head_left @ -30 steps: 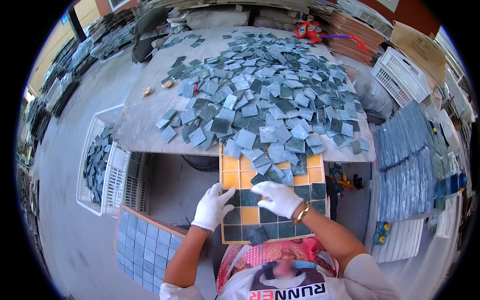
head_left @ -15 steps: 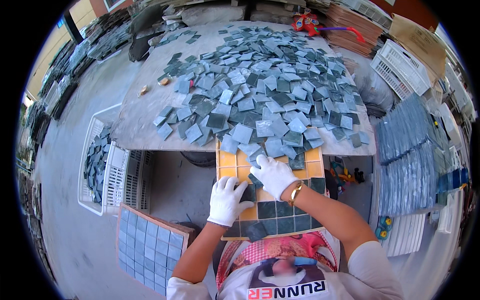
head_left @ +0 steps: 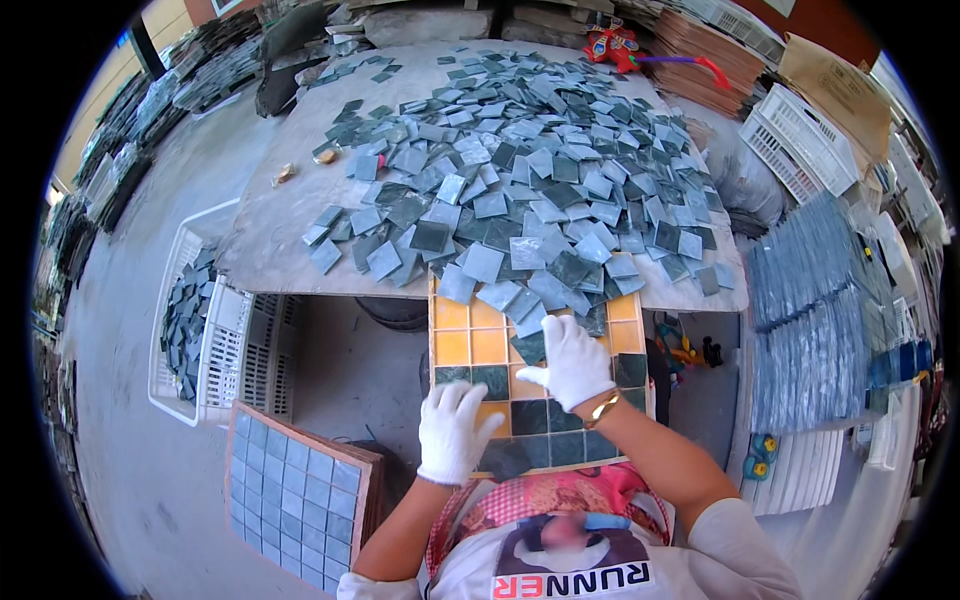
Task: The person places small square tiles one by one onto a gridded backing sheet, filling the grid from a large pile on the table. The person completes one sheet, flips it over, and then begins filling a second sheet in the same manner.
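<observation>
The left hand, in a white glove, is spread: its fingers point up and its thumb stands apart. It is at the lower left part of the grid, just beside a yellow cell; if it touches the grid, I cannot tell. The right hand, also gloved and with a gold bracelet at the wrist, is over the middle of the grid. Its thumb points to the left, well parted from the forefinger, and a dark tile lies between the two tips. Whether a finger touches this tile, I cannot tell.

The grid lies in front of the person, and its far end meets the edge of the surface. Dark tiles fill many of its nearer cells, while several farther cells show yellow. At the far end, loose tiles from the pile cover some cells. The pile spreads widely on the surface, and a red toy lies near its far right side.

To the left, a white crate holds more tiles. Nearer to the person is a tiled panel. To the right stand stacks of wrapped tiles.
</observation>
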Action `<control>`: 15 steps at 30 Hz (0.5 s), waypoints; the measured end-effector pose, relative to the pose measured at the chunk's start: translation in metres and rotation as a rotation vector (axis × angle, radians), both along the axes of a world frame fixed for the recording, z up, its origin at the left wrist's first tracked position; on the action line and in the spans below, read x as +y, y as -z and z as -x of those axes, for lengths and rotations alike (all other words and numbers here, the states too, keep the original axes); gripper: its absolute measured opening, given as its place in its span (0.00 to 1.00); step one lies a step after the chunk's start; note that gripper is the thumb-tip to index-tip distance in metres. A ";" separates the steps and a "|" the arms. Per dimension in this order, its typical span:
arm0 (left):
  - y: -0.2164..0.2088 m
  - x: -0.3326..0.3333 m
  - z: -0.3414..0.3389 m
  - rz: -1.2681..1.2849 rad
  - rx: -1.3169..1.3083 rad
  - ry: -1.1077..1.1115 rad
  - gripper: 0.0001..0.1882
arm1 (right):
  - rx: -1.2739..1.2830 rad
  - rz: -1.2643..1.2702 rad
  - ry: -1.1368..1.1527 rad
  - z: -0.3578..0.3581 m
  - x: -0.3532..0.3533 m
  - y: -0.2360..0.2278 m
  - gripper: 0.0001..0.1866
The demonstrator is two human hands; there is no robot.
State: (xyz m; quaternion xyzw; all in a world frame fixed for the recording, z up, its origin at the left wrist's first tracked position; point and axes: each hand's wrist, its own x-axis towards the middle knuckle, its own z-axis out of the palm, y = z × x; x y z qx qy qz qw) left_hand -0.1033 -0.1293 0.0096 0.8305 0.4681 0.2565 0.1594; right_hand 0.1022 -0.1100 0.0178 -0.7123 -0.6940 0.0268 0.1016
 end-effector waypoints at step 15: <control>0.003 -0.071 0.008 0.099 0.273 0.157 0.28 | 0.389 0.140 -0.520 0.032 -0.042 0.016 0.23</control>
